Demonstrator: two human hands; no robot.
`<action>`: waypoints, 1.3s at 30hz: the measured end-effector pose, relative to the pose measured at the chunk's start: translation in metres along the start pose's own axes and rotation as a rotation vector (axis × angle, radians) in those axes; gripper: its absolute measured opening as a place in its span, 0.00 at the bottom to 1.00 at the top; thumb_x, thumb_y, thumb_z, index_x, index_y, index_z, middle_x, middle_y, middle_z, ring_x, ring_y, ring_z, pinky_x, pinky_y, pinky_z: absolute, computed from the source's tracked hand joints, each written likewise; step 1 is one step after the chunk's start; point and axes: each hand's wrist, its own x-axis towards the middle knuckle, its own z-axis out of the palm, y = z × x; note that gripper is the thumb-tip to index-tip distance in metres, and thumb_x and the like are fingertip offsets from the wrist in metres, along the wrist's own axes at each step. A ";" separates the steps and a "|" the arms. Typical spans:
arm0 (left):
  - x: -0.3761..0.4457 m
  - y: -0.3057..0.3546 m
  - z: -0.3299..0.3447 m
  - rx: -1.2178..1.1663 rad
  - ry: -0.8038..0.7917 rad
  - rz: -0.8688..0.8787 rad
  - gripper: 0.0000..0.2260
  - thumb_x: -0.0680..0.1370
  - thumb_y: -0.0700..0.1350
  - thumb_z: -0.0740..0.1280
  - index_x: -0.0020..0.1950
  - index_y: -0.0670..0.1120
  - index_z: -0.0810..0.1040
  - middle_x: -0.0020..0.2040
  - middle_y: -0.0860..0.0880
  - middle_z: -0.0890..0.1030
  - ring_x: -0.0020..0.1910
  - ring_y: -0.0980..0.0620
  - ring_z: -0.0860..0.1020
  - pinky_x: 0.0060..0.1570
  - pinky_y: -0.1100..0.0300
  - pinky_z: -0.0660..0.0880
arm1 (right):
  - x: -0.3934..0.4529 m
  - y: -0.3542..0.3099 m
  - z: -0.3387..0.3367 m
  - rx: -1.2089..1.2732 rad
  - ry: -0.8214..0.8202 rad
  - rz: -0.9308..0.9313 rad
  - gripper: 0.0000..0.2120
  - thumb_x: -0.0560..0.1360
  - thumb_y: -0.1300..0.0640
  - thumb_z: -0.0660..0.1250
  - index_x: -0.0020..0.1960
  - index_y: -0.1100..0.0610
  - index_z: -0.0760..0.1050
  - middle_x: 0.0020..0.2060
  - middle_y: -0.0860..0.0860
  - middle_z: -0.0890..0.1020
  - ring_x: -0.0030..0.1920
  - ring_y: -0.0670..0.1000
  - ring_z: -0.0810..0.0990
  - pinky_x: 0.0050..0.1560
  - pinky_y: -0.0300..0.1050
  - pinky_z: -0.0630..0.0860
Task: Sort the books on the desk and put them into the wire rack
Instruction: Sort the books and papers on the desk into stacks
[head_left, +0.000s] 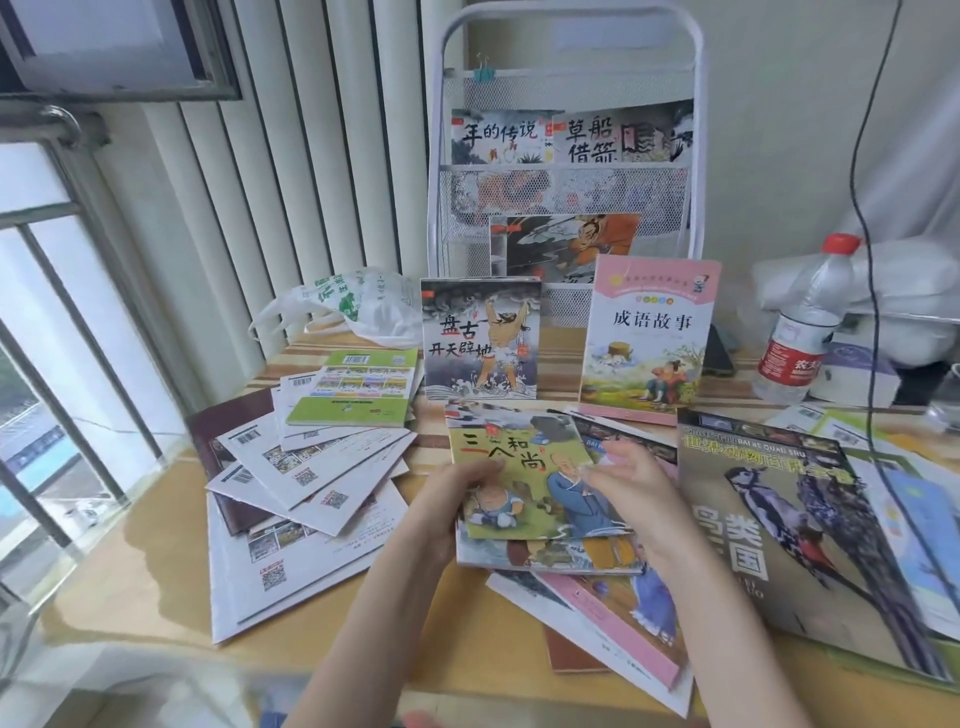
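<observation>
Cover title — 三个和尚

1. A single head-worn camera is looking forward and down from above the desk, close over the person's forearms.
2. It is facing the wire rack standing at the far side against the wall, with a window to the left.
3. The wide lens is bending straight edges near the borders.
4. The left hand and right hand are sitting low in the centre, nearest the lens.
</observation>
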 end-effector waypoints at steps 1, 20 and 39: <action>-0.001 -0.001 0.003 0.031 0.008 0.014 0.13 0.74 0.35 0.66 0.58 0.33 0.76 0.47 0.37 0.83 0.37 0.43 0.83 0.35 0.53 0.81 | -0.002 -0.001 0.001 -0.002 0.006 -0.018 0.25 0.73 0.52 0.71 0.67 0.52 0.66 0.59 0.51 0.73 0.54 0.48 0.73 0.50 0.43 0.67; -0.008 0.003 0.010 0.314 0.175 0.752 0.18 0.70 0.43 0.75 0.57 0.49 0.75 0.49 0.53 0.84 0.48 0.55 0.83 0.43 0.59 0.81 | 0.016 -0.035 0.012 0.202 -0.017 -0.328 0.28 0.78 0.59 0.62 0.75 0.61 0.56 0.60 0.43 0.69 0.60 0.41 0.66 0.60 0.37 0.62; 0.173 0.045 -0.021 0.660 0.473 0.787 0.34 0.79 0.42 0.62 0.77 0.41 0.43 0.77 0.43 0.53 0.75 0.48 0.53 0.73 0.61 0.49 | 0.163 -0.028 0.106 -0.144 0.208 -0.387 0.27 0.80 0.58 0.58 0.74 0.62 0.50 0.70 0.59 0.61 0.72 0.57 0.58 0.69 0.44 0.58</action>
